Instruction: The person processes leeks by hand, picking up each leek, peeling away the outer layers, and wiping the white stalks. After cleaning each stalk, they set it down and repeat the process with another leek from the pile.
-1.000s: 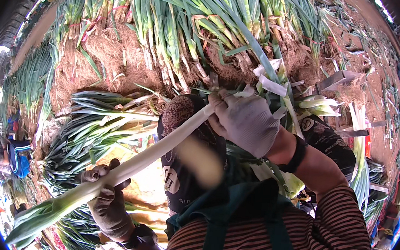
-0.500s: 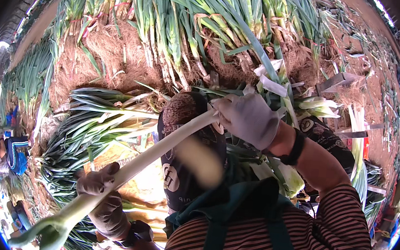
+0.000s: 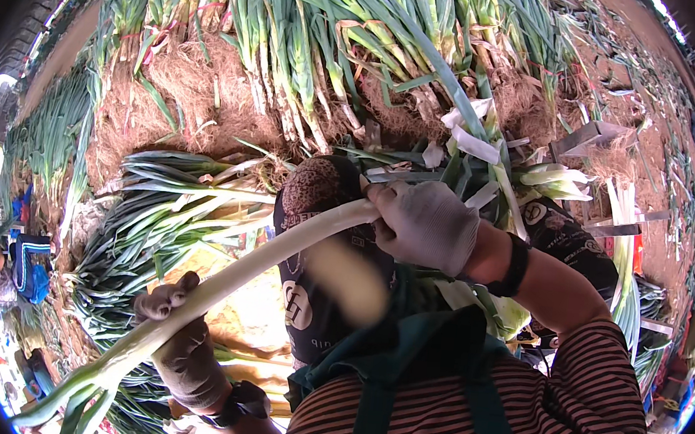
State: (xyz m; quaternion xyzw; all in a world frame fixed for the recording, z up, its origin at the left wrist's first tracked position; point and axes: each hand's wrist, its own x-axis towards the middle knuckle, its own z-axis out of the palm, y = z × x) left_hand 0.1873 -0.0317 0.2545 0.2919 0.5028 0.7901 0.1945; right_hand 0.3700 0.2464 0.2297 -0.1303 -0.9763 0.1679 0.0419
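One long green onion [image 3: 268, 260] slants across my lap, its white stem rising to the right and its green leaves hanging at the lower left. Gloved fingers of my right hand [image 3: 429, 225] are closed on its upper, root end; the tip is hidden there. Farther down, near the leaves, my left hand [image 3: 192, 357], also gloved, is wrapped round the stem from beneath. The stem bows slightly between both hands. Just beyond my right hand lie stripped leaves and a white peeled piece [image 3: 473, 145].
Tied bundles of green onions with roots [image 3: 296, 53] line the far side. Trimmed onions [image 3: 154, 223] are piled at the left beside a yellowish sack [image 3: 258, 321]. An angled metal piece [image 3: 585, 139] stands at right. Another person [image 3: 0, 280] is at the far left.
My right hand has moved slightly down and toward me. The onion now bows more, and its leaf end has shifted a little. My left hand's fingers have shifted on the stem.
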